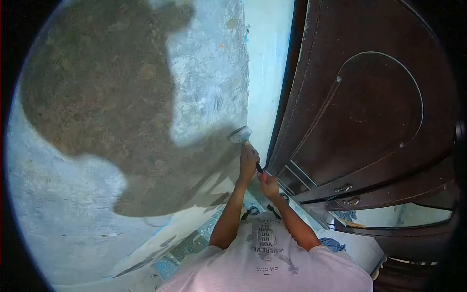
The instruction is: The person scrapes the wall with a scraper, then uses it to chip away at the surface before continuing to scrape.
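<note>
Scraper [241, 134] is clamped in both hands, left hand [248, 161] nearest the blade, right hand [269, 185] lower on the handle, its blade laid against the wall [209, 73] above.

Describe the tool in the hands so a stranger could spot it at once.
Start at the dark brown door and move left past the pale blue strip to the edge of the rough grey wall. There the scraper rests on the wall just above the left hand, with the right hand lower on its handle. It alone has a wide metal blade.
</note>
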A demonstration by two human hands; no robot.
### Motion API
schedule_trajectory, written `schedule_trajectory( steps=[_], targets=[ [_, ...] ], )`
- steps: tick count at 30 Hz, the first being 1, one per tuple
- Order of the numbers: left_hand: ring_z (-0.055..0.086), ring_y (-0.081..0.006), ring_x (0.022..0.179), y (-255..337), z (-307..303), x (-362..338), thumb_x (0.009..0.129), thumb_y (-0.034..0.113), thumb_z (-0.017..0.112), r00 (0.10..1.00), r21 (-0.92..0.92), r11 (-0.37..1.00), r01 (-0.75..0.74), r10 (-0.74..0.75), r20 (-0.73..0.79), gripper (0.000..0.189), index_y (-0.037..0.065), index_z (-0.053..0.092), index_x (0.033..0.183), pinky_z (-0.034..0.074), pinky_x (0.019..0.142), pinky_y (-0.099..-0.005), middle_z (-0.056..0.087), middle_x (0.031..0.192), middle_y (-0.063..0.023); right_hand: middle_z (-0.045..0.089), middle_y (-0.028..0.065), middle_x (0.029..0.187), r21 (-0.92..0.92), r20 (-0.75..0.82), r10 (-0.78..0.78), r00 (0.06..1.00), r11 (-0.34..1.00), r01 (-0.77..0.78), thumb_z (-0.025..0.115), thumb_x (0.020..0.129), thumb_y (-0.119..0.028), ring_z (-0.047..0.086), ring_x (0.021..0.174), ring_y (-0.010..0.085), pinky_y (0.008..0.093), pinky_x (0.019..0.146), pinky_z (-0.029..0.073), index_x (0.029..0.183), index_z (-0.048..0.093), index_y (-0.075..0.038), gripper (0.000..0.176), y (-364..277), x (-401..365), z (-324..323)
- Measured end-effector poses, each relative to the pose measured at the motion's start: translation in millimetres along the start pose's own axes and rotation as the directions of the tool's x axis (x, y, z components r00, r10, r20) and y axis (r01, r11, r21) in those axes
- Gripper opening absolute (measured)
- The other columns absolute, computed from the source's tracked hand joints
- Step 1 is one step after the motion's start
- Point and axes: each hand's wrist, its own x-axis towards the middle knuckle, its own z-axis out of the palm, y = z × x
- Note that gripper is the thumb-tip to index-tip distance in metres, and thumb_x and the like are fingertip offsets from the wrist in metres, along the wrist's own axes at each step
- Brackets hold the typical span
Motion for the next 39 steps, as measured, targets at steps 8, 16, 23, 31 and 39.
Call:
schedule_trajectory(
  steps=[8,16,23,31,39],
  targets=[
    [0.039,-0.0097,0.053,27,9,15,0.108,0.047,0.033,0.989,0.043,0.995,-0.091,0.085,0.121,0.043,0.011,0.039,0.084,0.036,0.049,-0.0264,0.039,0.065,0.0008,0.053,0.0243,0.062,0.184,0.1,0.277,0.956,0.939,-0.291,0.059,0.098,-0.041,0.054,0.056,0.0366,0.049,0.057,0.04,0.074,0.06,0.002,0.05,-39,36,-25],
    [0.04,-0.0106,0.056,17,4,8,0.106,0.056,0.032,0.995,0.029,0.999,-0.027,0.024,0.094,0.05,0.01,0.041,0.087,0.039,0.053,-0.0279,0.04,0.067,0.0002,0.058,0.0248,0.067,0.096,0.192,0.313,0.93,0.937,-0.336,0.054,0.1,-0.043,0.058,0.062,0.0372,0.0478,0.062,0.044,0.082,0.065,0.0,0.048,-50,24,-39],
    [0.041,-0.0106,0.055,2,-10,13,0.107,0.051,0.031,0.992,0.107,0.992,-0.07,0.058,0.113,0.048,0.009,0.041,0.087,0.04,0.052,-0.0269,0.04,0.066,0.0007,0.061,0.0212,0.069,0.191,0.182,0.3,0.936,0.924,-0.333,0.052,0.099,-0.052,0.064,0.066,0.0378,0.0471,0.065,0.046,0.088,0.066,0.0,0.055,-29,18,-8],
    [0.041,-0.0115,0.048,90,37,26,0.108,0.044,0.035,0.972,0.087,0.975,-0.205,0.192,0.136,0.046,0.008,0.04,0.08,0.037,0.046,-0.029,0.04,0.062,-0.0003,0.055,0.02,0.058,0.293,0.061,0.217,0.974,0.929,-0.225,0.057,0.099,-0.042,0.056,0.053,0.033,0.0458,0.055,0.042,0.073,0.062,0.002,0.051,-79,72,-48],
    [0.041,-0.0106,0.051,31,8,9,0.107,0.049,0.032,0.996,0.071,0.995,-0.068,0.063,0.064,0.045,0.01,0.04,0.086,0.038,0.047,-0.0269,0.04,0.063,0.0001,0.051,0.0229,0.057,0.144,0.054,0.209,0.976,0.966,-0.215,0.053,0.101,-0.043,0.049,0.049,0.0324,0.0474,0.052,0.038,0.07,0.059,0.003,0.057,-46,31,-27]
  ],
)
